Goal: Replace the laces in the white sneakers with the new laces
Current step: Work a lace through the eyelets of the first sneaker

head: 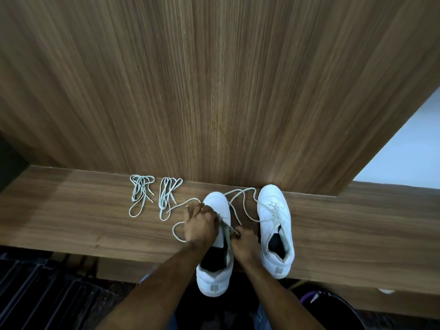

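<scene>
Both forearms are bare, sleeveless to the frame edge; blue jeans (pixel 260 316) below.

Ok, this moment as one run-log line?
left hand holds left sneaker | right hand pinches its lace | two spare laces untouched
</scene>
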